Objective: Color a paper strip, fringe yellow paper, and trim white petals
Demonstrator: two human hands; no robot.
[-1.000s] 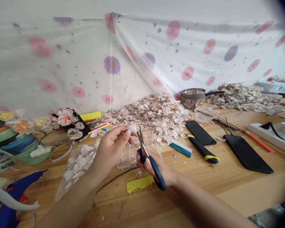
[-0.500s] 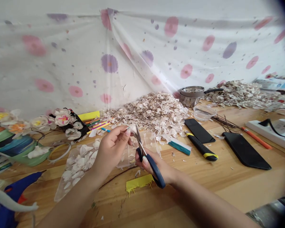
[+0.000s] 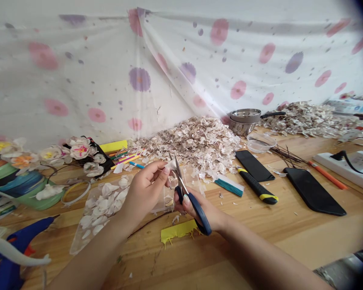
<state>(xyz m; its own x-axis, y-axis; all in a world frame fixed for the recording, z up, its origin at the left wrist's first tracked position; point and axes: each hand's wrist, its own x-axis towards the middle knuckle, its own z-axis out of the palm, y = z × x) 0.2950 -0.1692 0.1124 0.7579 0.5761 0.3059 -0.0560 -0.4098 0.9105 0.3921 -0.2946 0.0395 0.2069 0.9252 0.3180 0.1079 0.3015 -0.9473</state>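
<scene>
Pinched between thumb and fingers of my left hand point(image 3: 145, 186) is a small white petal point(image 3: 170, 164), thin like dried shell. My right hand point(image 3: 206, 209) grips scissors point(image 3: 182, 185) with dark blue handles, my fingers through the loops. Their blades are parted and point up and away, right beside the petal; whether they touch it I cannot tell. Below my hands lies a clear plastic tray point(image 3: 78, 233), partly hidden by my left forearm. Many loose white petals point(image 3: 107, 199) fill its left side. A yellow strip point(image 3: 178, 230) with a ragged edge lies near the scissors' handles.
Behind my hands rises a big heap of petal scraps point(image 3: 196, 141). To the right are a black-and-yellow cutter point(image 3: 257, 187), two black phones point(image 3: 313, 189) and a white power strip point(image 3: 347, 171). A blue glue gun point(image 3: 26, 237) and petal flowers point(image 3: 80, 151) sit left.
The scissor blades have spread apart; earlier they were nearly together at the petal. The petal shows flatter and slightly farther right between my left fingers. Both hands otherwise barely moved.
</scene>
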